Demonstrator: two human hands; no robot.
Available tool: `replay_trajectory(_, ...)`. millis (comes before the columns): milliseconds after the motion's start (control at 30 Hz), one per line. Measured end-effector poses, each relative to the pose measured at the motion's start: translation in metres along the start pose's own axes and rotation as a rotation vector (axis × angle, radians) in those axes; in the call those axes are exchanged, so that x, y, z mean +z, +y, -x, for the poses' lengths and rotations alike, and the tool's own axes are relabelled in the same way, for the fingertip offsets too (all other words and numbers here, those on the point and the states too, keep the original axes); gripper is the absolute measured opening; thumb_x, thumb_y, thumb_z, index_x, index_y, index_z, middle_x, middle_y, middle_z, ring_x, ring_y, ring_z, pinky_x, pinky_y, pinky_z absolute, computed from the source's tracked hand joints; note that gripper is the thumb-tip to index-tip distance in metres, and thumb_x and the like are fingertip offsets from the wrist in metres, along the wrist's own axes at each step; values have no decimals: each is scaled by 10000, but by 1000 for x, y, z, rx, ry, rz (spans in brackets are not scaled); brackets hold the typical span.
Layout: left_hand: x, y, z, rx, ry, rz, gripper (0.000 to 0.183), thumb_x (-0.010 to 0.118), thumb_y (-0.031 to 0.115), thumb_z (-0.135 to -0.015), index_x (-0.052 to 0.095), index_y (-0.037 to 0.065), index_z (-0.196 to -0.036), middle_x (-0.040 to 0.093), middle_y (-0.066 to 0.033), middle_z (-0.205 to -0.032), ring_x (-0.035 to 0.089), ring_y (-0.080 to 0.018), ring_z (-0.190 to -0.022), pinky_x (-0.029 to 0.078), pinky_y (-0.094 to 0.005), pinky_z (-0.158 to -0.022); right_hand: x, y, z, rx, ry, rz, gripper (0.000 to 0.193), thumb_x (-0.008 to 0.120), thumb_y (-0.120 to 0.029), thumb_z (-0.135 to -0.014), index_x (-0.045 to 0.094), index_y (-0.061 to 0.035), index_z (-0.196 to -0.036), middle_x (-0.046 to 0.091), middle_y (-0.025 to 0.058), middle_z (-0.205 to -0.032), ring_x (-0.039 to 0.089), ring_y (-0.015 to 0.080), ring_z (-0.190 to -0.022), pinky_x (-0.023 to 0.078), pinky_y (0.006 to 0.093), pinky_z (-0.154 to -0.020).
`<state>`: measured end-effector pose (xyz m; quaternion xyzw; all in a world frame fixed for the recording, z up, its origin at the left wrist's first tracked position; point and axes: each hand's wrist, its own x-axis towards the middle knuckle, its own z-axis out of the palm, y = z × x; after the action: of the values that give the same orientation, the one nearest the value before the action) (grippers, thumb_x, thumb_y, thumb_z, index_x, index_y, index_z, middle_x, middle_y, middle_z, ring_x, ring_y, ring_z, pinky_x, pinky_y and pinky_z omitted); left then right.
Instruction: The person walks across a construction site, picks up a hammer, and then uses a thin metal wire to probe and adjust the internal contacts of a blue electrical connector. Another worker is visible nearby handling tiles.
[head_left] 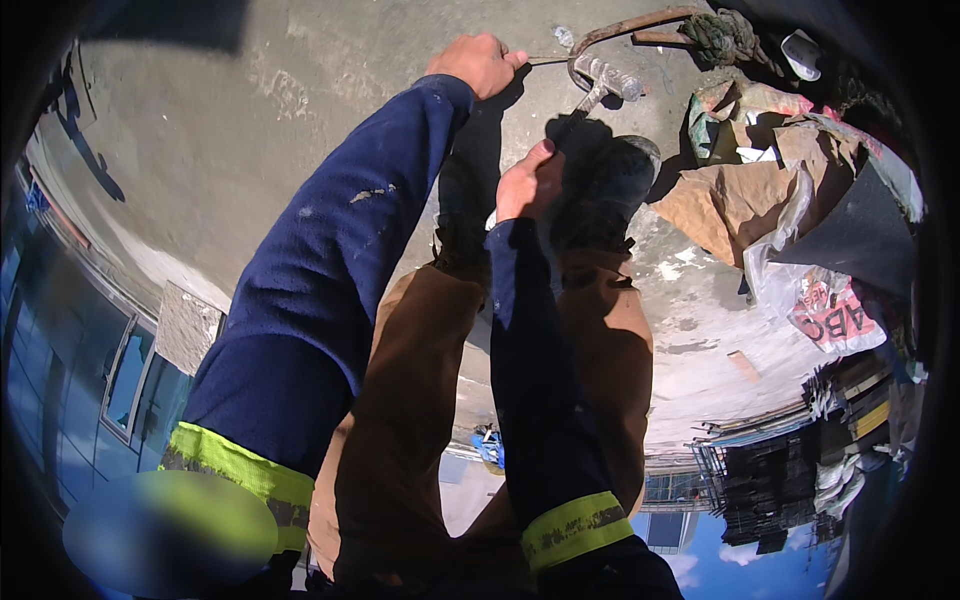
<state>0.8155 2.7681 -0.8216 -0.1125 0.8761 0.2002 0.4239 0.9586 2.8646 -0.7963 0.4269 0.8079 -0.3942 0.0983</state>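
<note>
My right hand [530,185] is closed round the dark handle of a hammer [612,80]. The worn grey head of the hammer points away from me, close to a curved rusty metal bar [632,27] on the ground. Stretched forward, my left hand [478,66] is closed on a thin metal rod [547,60]. That rod's far end meets or lies right at the bend of the rusty bar; I cannot tell whether they touch. The left fist hides the rod's near end.
Crumpled brown paper [725,205], plastic bags [785,265] and a dark sheet [855,235] lie to the right. A greenish cloth bundle [722,38] sits by the rusty bar. My boots [615,175] stand on concrete [330,110] just behind the hammer. A pale block [187,328] is at left.
</note>
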Motion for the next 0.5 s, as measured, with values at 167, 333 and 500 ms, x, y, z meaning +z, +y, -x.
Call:
replay_trajectory(167, 11, 0, 1, 64, 43, -10, 481, 528, 520, -954, 737, 91, -1014, 713, -189, -873, 680, -368, -906, 514, -457, -822, -57, -35, -11, 129, 67, -142, 516, 401, -491, -1020, 526, -7, -894, 536, 123, -700, 533, 255, -579, 455, 355, -530)
replay_trajectory(333, 17, -9, -2, 53, 28, 11, 478, 523, 517, -958, 736, 93, -1010, 712, -189, -904, 673, -373, -922, 514, -457, -830, -122, -112, -16, -206, 325, -709, 503, 400, -540, -1013, 316, -113, -761, 295, -15, -567, 327, 83, -429, 323, 215, -377)
replay_trajectory(500, 9, 4, 0, 97, 17, -19, 496, 515, 521, -960, 725, 77, -1029, 705, -208, -936, 665, -384, -947, 510, -459, -845, -15, -11, -2, -103, 127, 78, 512, 369, -467, -1030, 487, -20, -809, 541, 159, -685, 536, 343, -584, 454, 411, -549)
